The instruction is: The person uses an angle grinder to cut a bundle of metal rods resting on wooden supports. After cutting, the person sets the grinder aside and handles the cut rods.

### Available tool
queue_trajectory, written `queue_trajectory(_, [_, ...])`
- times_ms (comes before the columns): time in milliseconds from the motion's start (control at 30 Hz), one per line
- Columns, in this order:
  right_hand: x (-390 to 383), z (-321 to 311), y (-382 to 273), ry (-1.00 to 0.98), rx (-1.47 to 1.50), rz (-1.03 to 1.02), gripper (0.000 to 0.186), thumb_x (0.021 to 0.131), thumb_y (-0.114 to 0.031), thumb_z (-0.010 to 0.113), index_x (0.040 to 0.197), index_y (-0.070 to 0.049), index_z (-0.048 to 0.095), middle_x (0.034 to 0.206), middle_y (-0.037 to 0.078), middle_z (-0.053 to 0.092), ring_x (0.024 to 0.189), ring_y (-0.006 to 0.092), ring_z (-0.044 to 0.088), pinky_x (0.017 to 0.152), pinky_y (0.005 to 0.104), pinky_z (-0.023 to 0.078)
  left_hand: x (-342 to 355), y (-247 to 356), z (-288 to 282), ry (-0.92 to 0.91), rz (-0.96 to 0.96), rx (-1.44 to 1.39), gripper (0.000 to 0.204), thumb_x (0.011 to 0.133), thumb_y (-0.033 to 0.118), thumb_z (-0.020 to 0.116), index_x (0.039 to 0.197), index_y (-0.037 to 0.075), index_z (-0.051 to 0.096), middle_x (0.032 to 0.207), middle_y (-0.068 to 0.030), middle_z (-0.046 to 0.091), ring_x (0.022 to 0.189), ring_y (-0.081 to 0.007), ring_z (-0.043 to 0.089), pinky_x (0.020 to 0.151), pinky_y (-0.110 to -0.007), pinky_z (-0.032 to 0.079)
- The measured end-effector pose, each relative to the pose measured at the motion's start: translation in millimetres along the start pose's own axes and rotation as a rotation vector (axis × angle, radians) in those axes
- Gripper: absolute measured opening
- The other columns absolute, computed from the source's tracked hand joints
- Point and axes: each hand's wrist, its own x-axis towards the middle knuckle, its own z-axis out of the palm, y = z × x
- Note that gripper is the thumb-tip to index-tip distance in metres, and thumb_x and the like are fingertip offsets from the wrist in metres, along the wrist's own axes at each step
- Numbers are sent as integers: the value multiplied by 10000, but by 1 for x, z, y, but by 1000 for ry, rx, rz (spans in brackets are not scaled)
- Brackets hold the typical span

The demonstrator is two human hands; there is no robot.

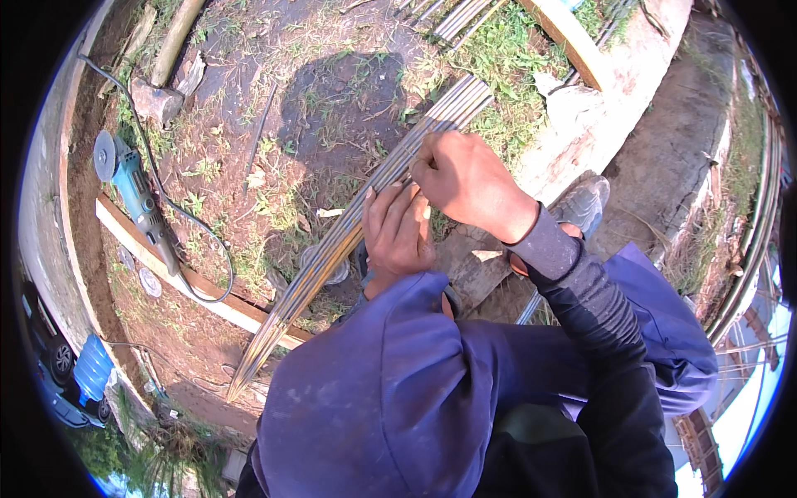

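- Left hand (397,235): fingers laid flat and close together along the bundle of thin metal rods (349,232), palm side against it; pressing rather than pinching.
- Right hand (465,178): fingers curled shut at the bundle's upper side, just above the left hand; whether they pinch a wire or tie cannot be told.
- Bundle of rods runs diagonally, passing under both hands; its lower end rests past the left hand on a wooden plank (178,278), its upper end extends beyond the right hand over grass.
- Blue angle grinder (133,187) lies on the ground well to the left of the hands, its black cable (207,249) looping toward the plank.
- Grey shoe (584,206) just right of the right wrist.
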Motion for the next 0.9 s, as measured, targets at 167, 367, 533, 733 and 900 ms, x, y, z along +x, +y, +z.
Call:
queue_trajectory(167, [-46, 10, 45, 53, 478, 417, 247, 886, -211, 718, 958, 25, 699, 751, 143, 712, 679, 214, 690, 653, 364, 538, 42, -9, -23, 57, -103, -196, 232, 818, 33, 746, 1045, -4, 721, 1068, -119, 689, 996, -318, 615, 896, -456, 486])
queue_trajectory(367, [-53, 58, 29, 168, 761, 261, 203, 946, -193, 708, 1047, -17, 705, 859, 98, 736, 707, 168, 698, 651, 326, 534, 81, -16, -23, -200, -47, -245, 184, 818, 80, 763, 992, 32, 727, 975, -111, 682, 935, -307, 605, 844, -415, 477])
queue_trajectory(533, [-51, 75, 28, 267, 784, 280, 126, 962, -150, 677, 1030, -44, 685, 848, 91, 711, 709, 213, 700, 640, 345, 528, 82, -22, -25, -309, -24, -208, 97, 838, 62, 728, 926, 31, 705, 937, -100, 673, 916, -312, 587, 844, -421, 462])
queue_trajectory(733, [-46, 58, 15, 422, 390, 53, 59, 944, -78, 620, 892, -52, 632, 808, 139, 639, 745, 363, 656, 653, 425, 522, 72, -21, -20, -266, -44, -173, 81, 859, 85, 701, 929, 79, 660, 932, -67, 653, 938, -316, 575, 826, -446, 421])
queue_trajectory(900, [-34, 20, 20, 190, 287, 10, 48, 910, -59, 612, 872, -55, 641, 813, 165, 653, 742, 377, 660, 663, 452, 520, 58, -17, -14, -171, 5, 0, 38, 933, 140, 659, 930, 105, 646, 935, -55, 657, 932, -299, 570, 842, -439, 407])
